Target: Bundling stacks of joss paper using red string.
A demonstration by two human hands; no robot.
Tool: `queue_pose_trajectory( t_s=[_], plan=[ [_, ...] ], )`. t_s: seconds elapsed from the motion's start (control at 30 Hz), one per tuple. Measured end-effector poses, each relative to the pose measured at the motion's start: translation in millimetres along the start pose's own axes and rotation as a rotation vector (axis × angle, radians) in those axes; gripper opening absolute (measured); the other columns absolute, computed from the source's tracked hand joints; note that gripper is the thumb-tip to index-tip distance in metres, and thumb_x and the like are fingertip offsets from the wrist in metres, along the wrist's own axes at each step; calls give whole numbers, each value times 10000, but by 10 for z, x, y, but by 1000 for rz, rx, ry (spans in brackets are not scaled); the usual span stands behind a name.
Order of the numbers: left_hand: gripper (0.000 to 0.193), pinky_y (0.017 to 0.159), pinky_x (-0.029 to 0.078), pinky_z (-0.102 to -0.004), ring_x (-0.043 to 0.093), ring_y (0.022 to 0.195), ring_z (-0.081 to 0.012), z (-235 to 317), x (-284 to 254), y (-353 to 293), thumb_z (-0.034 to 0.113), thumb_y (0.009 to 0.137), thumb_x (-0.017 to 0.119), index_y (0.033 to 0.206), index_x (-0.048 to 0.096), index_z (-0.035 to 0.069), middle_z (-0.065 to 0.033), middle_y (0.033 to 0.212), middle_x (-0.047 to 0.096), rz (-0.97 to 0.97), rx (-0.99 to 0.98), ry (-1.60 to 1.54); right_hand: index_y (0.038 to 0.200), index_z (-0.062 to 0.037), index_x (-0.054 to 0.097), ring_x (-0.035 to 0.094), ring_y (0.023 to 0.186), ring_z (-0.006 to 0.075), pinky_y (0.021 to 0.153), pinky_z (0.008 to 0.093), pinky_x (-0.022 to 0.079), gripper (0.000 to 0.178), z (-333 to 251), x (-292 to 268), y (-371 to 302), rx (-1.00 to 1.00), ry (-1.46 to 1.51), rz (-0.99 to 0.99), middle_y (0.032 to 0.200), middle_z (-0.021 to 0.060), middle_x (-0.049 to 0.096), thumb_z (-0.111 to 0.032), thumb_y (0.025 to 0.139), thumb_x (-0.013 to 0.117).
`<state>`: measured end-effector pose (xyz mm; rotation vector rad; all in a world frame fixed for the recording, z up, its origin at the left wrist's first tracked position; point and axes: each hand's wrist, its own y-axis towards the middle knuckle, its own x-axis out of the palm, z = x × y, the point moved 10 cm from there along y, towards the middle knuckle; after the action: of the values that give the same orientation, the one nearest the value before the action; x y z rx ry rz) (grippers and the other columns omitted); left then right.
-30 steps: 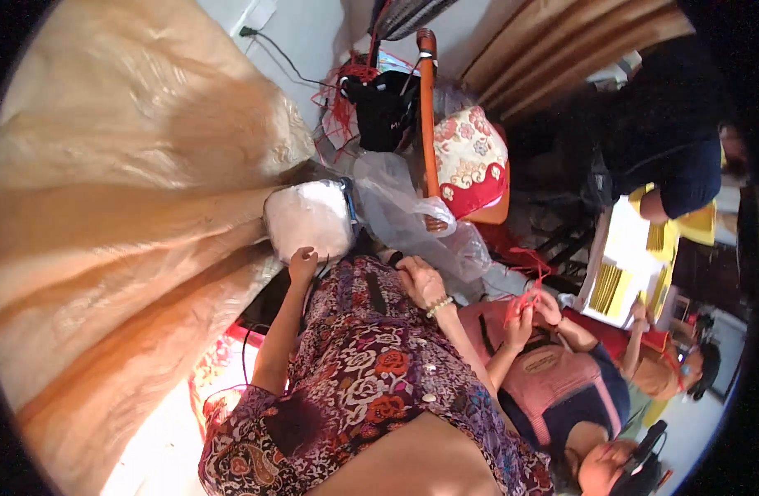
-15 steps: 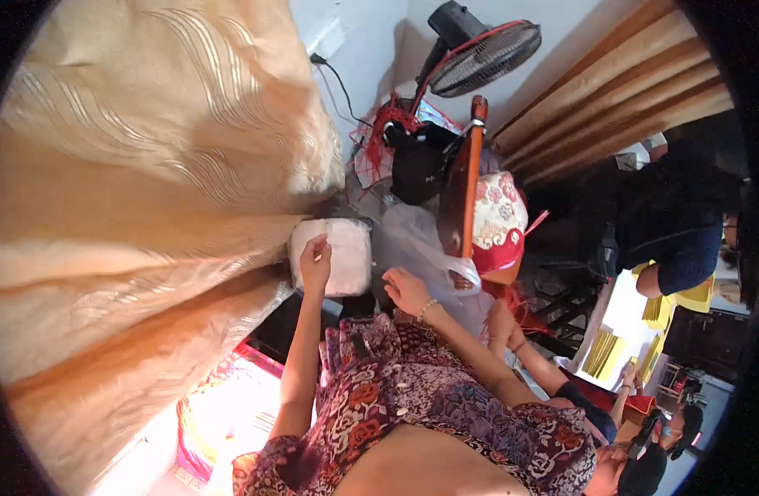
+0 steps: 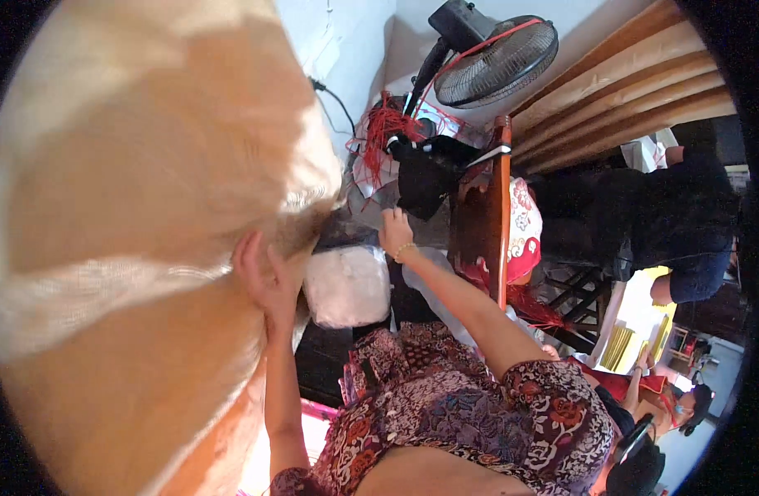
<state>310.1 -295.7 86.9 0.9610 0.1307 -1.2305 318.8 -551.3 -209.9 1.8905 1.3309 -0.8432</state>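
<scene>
My left hand [image 3: 265,279] is raised against the gold-beige curtain [image 3: 131,190], its fingers spread and nothing gripped between them. A white, plastic-wrapped block-shaped bundle [image 3: 347,286] sits on a dark surface between my two arms, apart from both hands. Beyond its right far corner is my right hand [image 3: 395,231], wearing a beaded bracelet [image 3: 405,247]. Its fingers are loosely bent and apart, with no held object visible. A black bag or cloth [image 3: 429,182] lies just beyond that hand. Translucent plastic [image 3: 437,277] shows partly behind my right forearm.
A wooden chair [image 3: 503,215] with a floral cloth [image 3: 524,227] stands at the right. Behind are red strings [image 3: 389,132], a black fan [image 3: 499,62] and a power cord [image 3: 336,97]. A person in dark clothing [image 3: 644,215] stands farther right; other people are at lower right.
My left hand has moved left from over the white bundle onto the curtain, which now bulges closer. My right hand has reached farther forward, past the bundle. The whole view has shifted.
</scene>
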Motion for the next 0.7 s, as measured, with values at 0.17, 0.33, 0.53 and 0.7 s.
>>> queue_pose_trajectory(
  t_s=[0.17,0.33,0.53,0.7],
  plan=[
    [373,974,359,-466,413,1181,-370,203,71,207,54,826,614,1189,530,25,-225,1295,408,130,288,378,1093,-33,488,521,942,338,779,395,480,407,506,540,739,-93,-194,-166,1010,170,505,-45,702,599],
    [564,988,294,-568,342,1208,-427,-613,4,-584,200,783,702,1247,440,17,-255,1324,313,147,514,776,1113,-5,539,514,1078,298,843,423,495,311,902,1904,973,-210,-265,-468,1138,140,535,-140,833,534],
    [617,987,312,-567,371,1205,-430,-1959,468,-548,239,775,702,1304,425,84,-247,1333,349,275,645,768,1258,-2,472,485,1136,338,950,441,414,400,2192,3084,1332,-52,-478,-413,1241,187,496,-110,874,448],
    [593,974,328,-551,387,1193,-422,-2133,1351,-400,229,777,697,1293,441,90,-236,1324,367,199,591,741,1219,17,472,528,1030,402,887,477,419,390,3419,3519,1597,596,360,-283,1073,229,558,-200,896,477]
  ],
)
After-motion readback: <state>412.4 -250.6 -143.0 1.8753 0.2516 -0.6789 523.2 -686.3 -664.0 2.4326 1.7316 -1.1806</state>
